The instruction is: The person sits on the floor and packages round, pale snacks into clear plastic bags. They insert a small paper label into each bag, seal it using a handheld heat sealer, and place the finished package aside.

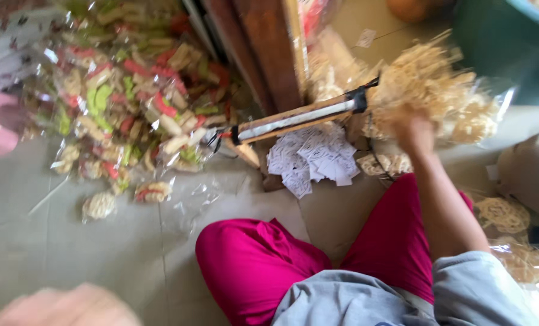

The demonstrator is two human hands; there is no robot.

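1. The tiled floor carries everything; the person sits on it with legs in magenta trousers folded, wearing a grey top.
2. A big heap of clear bags of coloured crackers fills the floor's far left part, against a wooden post.
3. A pile of pale noodle-like crackers lies toward the far right, beside a teal tub.
4. A long sealing tool with a wooden base lies slanted between the heap and the pale pile.
5. A stack of small white paper slips lies just below the tool.
6. The right hand is buried in the pale crackers; whether it grasps any, I cannot tell.
7. The left hand is a blur at the bottom left edge; its grip is unreadable.
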